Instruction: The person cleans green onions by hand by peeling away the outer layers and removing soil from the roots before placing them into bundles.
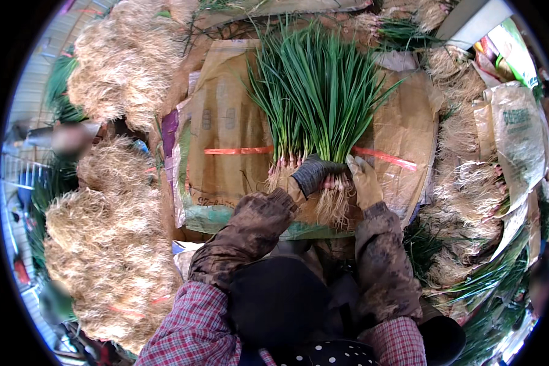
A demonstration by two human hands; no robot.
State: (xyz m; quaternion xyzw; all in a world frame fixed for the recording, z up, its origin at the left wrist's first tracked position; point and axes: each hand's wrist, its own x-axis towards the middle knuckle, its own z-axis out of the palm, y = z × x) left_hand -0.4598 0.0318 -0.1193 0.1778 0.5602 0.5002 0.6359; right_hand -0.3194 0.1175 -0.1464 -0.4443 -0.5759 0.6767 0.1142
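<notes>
A large bunch of green onions (pixel 329 91) with long green leaves, pinkish bulbs and pale roots lies on a tan woven sack, roots toward me. A smaller clump (pixel 282 131) rests against its left side. My left hand (pixel 295 190) reaches across the bunch just above the bulbs; dark grey ribbed material (pixel 314 174) covers its front and hides the separate fingers. My right hand (pixel 365 182), in a pale glove, closes against the bunch's right side, thumb by the stems. Beneath the onions runs a flat red-orange strip (pixel 238 150), its ends sticking out on both sides.
The tan sack (pixel 222 104) forms my work surface. Big heaps of root-out onion bundles (pixel 110 238) stand along the left, and more bundles (pixel 463 207) along the right. A pale sack (pixel 518 137) covers some of those. Loose green leaves (pixel 494 299) spread at the lower right.
</notes>
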